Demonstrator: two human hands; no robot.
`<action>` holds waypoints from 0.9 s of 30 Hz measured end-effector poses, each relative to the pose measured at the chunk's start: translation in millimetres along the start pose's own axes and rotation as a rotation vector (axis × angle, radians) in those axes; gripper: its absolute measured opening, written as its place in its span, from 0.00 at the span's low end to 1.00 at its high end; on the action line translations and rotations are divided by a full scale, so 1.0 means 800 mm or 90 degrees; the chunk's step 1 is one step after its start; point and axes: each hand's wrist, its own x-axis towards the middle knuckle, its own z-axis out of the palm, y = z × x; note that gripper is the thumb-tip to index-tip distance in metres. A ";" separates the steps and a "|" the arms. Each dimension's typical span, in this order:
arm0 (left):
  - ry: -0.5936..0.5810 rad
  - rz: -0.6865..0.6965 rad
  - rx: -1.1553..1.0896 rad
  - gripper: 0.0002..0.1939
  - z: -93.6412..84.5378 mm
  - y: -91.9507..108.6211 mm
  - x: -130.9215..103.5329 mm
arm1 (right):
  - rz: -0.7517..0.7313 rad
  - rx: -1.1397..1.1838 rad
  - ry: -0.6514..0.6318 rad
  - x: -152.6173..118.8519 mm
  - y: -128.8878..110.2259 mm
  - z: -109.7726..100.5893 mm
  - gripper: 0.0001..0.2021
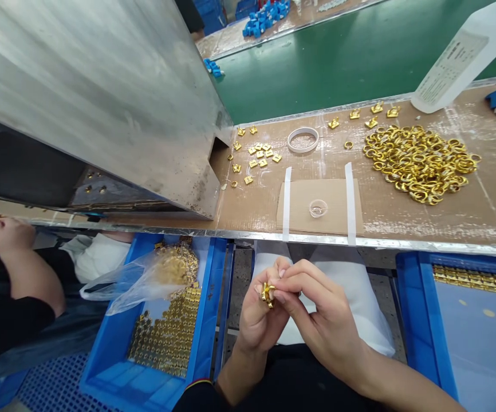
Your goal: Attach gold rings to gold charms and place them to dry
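Note:
My left hand holds a small shiny gold piece between its thumb and fingers, above my lap and just off the bench edge. My right hand meets it from the right, its thumb and fingertips pinched together at the same piece; whether they hold a second small part is hidden. Beyond the hands, a cardboard pad is taped to the bench with two white strips, and a small clear round dish sits on it. A heap of gold rings lies to the right.
Square gold pieces and a tape roll lie on the bench. A white bottle stands by the green belt. Blue bins flank my legs. A metal housing and another person's hands are left.

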 end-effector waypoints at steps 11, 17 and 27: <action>-0.005 -0.039 0.060 0.29 -0.008 0.009 0.002 | -0.036 -0.062 0.024 -0.002 0.007 0.001 0.07; -0.021 -0.039 0.014 0.25 -0.007 0.014 0.004 | -0.033 -0.059 0.022 0.001 0.006 0.003 0.07; -0.008 -0.022 -0.067 0.22 -0.001 0.011 0.009 | -0.026 -0.043 0.017 0.007 0.017 0.009 0.06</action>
